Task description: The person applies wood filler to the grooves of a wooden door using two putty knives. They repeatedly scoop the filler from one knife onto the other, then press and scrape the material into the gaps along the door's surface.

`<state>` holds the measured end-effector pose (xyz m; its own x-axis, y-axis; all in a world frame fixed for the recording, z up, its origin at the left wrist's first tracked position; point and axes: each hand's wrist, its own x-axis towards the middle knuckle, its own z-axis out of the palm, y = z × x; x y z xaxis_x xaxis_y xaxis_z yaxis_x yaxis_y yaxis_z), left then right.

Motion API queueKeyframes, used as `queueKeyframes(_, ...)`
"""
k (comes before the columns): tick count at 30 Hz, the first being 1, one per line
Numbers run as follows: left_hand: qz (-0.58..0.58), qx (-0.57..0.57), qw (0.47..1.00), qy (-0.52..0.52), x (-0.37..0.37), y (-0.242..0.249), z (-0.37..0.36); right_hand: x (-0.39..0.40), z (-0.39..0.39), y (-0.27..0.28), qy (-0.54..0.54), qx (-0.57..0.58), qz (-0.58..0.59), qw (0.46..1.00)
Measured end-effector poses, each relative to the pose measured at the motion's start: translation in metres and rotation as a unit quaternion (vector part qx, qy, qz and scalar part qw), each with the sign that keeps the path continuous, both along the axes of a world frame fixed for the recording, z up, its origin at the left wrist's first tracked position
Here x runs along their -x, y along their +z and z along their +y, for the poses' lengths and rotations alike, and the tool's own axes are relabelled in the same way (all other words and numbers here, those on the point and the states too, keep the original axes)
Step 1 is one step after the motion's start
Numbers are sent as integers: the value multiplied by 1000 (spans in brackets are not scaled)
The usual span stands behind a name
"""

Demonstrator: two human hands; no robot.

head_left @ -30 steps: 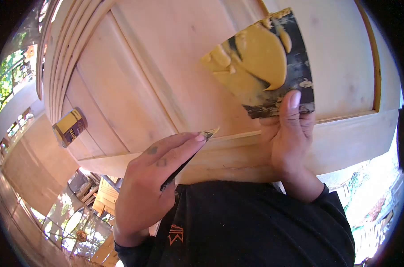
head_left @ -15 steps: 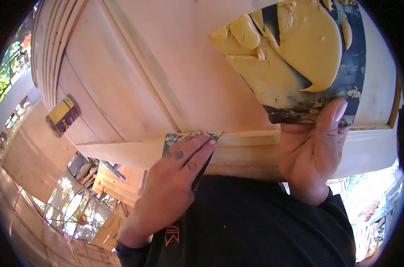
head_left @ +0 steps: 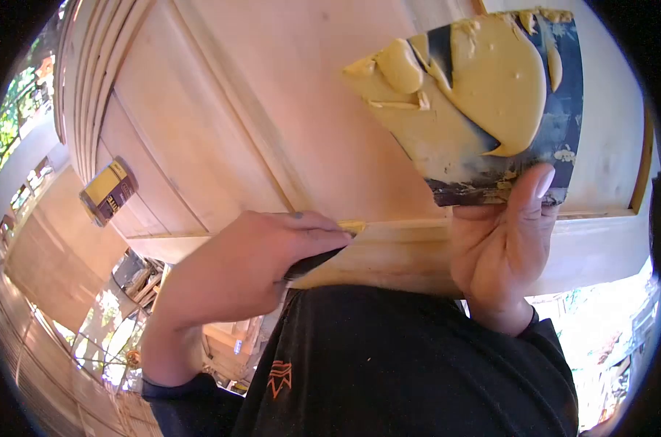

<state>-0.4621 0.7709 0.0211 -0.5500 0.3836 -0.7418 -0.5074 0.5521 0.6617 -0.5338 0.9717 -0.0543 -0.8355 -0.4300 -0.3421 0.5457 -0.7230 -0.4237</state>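
Note:
My right hand [head_left: 502, 251] holds up a dark, flat filler board [head_left: 566, 131], with the thumb on its face and the fingers behind. Thick tan filler [head_left: 502, 80] is spread over much of that board. My left hand [head_left: 236, 262] is closed on a dark, thin scraper [head_left: 319, 262], its back turned up and most of the blade hidden under the fingers. The scraper's tip meets the edge of a pale wooden ledge [head_left: 411, 237] below a large wooden panel [head_left: 309, 124]. A little tan filler shows at that tip.
A yellow and dark can [head_left: 109, 191] is at the panel's left side. Curved wooden strips [head_left: 90, 73] run along the upper left. Beyond the ledge, a brown board [head_left: 53, 255] and wood pieces are at lower left. My dark shirt [head_left: 418, 357] fills the bottom.
My left hand has turned, tilting the scraper from lying nearly flat to a steeper angle, and its wrist has swung left. The filler board has shifted slightly down and left.

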Motion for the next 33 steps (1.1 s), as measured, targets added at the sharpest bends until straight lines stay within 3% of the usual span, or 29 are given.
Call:
queueKeyframes(2, -25, -105, 994, 34, 3, 7, -16, 3, -2, -1, -10, 4, -1, 1000)
queueKeyframes(6, 53, 49, 993, 96, 7, 24, -14, 3, -5, 7, -40, -67, -49, 996)
queueKeyframes(11, 210, 234, 935, -167, 10, 31, 25, 5, -4, 4, -21, -58, -32, 998)
queueKeyframes(15, 269, 246, 884, -294, 2, 21, 31, 8, -3, 4, -26, -40, -48, 998)
queueKeyframes(25, 233, 219, 857, -403, 13, 18, 30, 7, -3, 2, -28, -107, -20, 994)
queueKeyframes(28, 230, 222, 856, -407, 4, 17, 20, 6, -2, -7, -13, -33, -2, 999)
queueKeyframes(33, 207, 215, 856, -422, -6, 19, 5, 5, -5, -2, -40, -59, -22, 997)
